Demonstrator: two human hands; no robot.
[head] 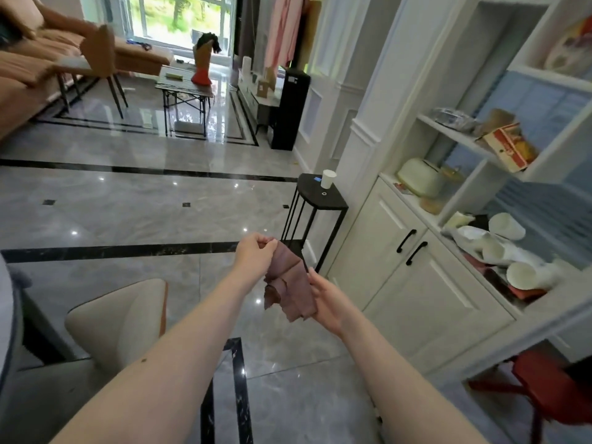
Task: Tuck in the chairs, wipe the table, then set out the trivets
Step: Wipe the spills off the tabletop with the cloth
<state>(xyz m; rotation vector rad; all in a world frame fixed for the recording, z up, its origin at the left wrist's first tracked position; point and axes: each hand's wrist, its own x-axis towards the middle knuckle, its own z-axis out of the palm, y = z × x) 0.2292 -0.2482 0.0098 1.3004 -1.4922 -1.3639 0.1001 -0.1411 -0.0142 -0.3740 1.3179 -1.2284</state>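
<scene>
A brown wiping cloth [290,285] hangs in mid-air between my hands, in front of me above the floor. My left hand [254,253] pinches its top corner with curled fingers. My right hand [330,302] holds the cloth's lower right edge, palm turned toward it. A cream dining chair [118,318] stands at the lower left, its back toward me. The edge of the table [8,315] shows at the far left. No trivets are in view.
A black side table [320,200] with a white cup [328,178] stands just beyond my hands. White cabinets [416,283] and cluttered shelves fill the right. A red stool [551,389] sits lower right. Further off are a sofa, a brown chair [96,56] and a folding table [185,88].
</scene>
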